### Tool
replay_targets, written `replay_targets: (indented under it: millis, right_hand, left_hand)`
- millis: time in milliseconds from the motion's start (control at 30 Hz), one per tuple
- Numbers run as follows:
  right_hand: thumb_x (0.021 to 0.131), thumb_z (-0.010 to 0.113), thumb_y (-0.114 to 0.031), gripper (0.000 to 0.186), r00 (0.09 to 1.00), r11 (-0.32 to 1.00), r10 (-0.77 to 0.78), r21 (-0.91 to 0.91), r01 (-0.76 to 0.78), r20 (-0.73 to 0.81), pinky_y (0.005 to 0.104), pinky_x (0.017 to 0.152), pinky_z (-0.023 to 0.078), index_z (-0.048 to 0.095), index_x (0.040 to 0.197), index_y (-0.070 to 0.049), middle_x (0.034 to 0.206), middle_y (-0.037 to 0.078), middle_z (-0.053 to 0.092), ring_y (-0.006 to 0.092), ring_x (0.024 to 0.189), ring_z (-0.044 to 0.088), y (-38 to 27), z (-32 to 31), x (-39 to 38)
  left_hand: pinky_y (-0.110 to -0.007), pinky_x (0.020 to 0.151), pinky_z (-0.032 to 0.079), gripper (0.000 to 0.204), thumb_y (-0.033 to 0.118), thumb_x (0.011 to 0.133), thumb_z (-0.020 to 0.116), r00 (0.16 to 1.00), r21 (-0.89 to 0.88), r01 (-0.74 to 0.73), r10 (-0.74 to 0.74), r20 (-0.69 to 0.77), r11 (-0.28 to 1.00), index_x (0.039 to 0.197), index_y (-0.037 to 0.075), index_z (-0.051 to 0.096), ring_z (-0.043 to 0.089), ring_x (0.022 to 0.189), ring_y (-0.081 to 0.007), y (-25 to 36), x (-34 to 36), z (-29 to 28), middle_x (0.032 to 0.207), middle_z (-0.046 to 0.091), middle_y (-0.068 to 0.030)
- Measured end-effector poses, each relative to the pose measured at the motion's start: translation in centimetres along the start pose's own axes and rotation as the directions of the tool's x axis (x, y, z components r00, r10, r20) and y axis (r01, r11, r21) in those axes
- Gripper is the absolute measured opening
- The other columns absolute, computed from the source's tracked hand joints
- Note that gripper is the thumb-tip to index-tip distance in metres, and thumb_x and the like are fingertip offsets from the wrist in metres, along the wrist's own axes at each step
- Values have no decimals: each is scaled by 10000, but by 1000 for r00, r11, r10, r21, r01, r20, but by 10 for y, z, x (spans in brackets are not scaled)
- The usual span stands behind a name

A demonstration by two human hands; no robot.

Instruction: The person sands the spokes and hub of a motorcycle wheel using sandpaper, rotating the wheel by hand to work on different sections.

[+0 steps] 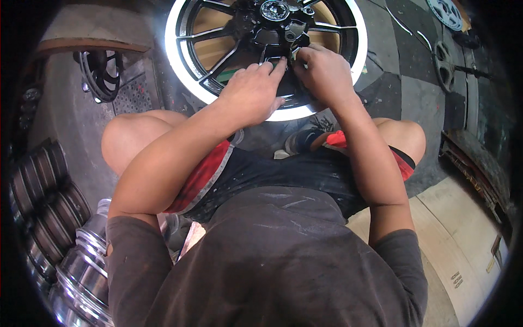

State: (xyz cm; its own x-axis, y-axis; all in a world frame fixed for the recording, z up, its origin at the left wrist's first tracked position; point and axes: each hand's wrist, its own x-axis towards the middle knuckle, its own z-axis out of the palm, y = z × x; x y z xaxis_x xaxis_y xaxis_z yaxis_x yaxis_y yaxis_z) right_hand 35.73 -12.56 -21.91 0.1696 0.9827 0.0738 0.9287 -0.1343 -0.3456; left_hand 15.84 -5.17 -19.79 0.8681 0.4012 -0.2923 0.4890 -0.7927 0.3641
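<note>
Head view: just beyond the person's knees (128,139) sits a black wheel (271,37) with a bright rim (171,43). Left hand (253,90) lies over it, forefinger and thumb apart, clasping nothing that I can see; right hand (325,73) bends its fingers in, and I can't tell whether its grip holds anything. I'd judge the wheel heavy, rigid, slick where polished, best held at opposite sides of the rim. A round emblem (274,10) caps the middle; a pale board (436,229) bears small dark print (456,279).

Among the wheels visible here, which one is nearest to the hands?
The bright-rimmed, black-spoked wheel at top centre: the left hand and right hand are over it; other wheels are farther away.
</note>
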Motion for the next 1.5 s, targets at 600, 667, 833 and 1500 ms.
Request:
replay_targets:
  millis: [600,667,833,1500]
  right_hand:
    - [894,725,-251,138,996,997,-76,37,74,55,527,754,601,765,954,-133,948,125,748,394,870,750,17,-25,3]
    - [899,730,-248,127,998,998,-54,31,55,-34,514,738,599,757,955,-137,954,108,739,382,863,747,12,-19,0]
    - [897,753,-265,137,984,999,-11,32,17,-180,479,712,598,743,952,-141,939,84,729,347,842,742,3,-7,2]
    - [887,786,-219,136,980,995,-96,18,101,-174,475,747,576,725,950,-115,931,87,708,347,875,727,1,-1,1]
  left_hand:
    - [-531,1067,494,813,357,954,757,997,-72,26,-31,-71,997,1628,46,425,631,1240,-409,5,-3,-8,1321,650,-222]
    - [-531,1065,494,857,361,958,758,993,-37,9,-14,-114,999,1650,28,379,629,1255,-410,3,-5,-11,1356,647,-232]
    - [-529,1047,505,919,363,949,771,993,-63,46,-52,-105,997,1666,2,324,639,1230,-416,6,-4,-14,1328,657,-235]
    - [-509,1036,530,950,340,921,796,999,-64,30,-32,-37,997,1642,-62,324,667,1205,-431,9,-2,-8,1312,681,-270]
